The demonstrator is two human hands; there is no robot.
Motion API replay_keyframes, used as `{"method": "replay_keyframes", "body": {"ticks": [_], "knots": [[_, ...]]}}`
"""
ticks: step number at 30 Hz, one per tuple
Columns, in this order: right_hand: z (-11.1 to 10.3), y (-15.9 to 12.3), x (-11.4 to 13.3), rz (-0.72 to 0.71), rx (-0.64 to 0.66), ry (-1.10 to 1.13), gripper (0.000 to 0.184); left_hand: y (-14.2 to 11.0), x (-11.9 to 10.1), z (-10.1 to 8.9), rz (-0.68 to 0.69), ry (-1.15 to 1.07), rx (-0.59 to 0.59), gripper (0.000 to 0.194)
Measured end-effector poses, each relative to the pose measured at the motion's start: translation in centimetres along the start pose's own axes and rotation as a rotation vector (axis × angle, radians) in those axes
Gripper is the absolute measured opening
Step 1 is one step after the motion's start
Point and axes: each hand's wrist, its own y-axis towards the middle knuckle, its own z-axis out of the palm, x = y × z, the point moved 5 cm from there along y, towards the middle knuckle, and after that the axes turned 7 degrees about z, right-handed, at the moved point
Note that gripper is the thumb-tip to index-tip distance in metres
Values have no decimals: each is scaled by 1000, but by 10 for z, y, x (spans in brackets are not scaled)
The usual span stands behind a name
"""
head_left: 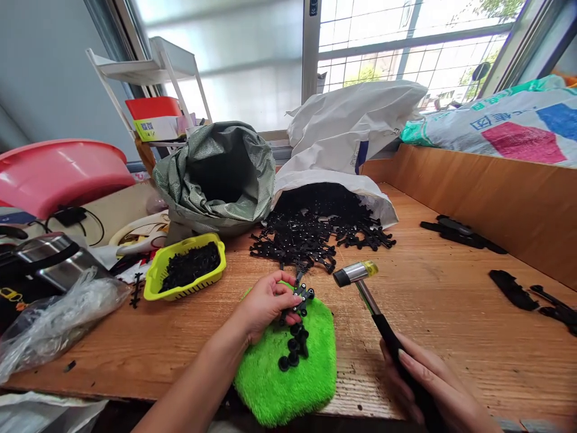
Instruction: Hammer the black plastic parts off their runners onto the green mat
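My left hand (264, 304) is closed in a pinch on a black plastic cross-shaped part (301, 299), held over a fuzzy green pad (288, 376) at the table's front edge. Several small black caps (294, 349) lie on the pad just below the part. My right hand (435, 385) grips the black handle of a small hammer (360, 276), whose steel and yellow head is raised to the right of the part, a little above the table.
A white sack (342, 156) spills a pile of black parts (315, 231) behind the pad. A grey-green sack (220, 174) stands left of it. A yellow basket (189, 267) of small black pieces sits at left. Loose black parts (514, 288) lie at right by the wooden wall.
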Motion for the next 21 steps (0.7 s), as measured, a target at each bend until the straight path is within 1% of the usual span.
{"method": "replay_keyframes", "body": {"ticks": [5, 8, 13, 16, 21], "knots": [[1, -2, 4, -8, -16, 0, 40, -1, 6, -1, -30, 72, 19, 38], [3, -3, 6, 33, -50, 36, 42, 0, 6, -2, -20, 68, 10, 38], [6, -4, 10, 36, -52, 86, 42, 3, 2, -7, 50, 42, -74, 41], [5, -4, 10, 46, -64, 75, 43, 5, 2, -9, 51, 41, -85, 43], [4, -6, 8, 87, -98, 82, 44, 5, 2, -14, 57, -58, -125, 42]]}}
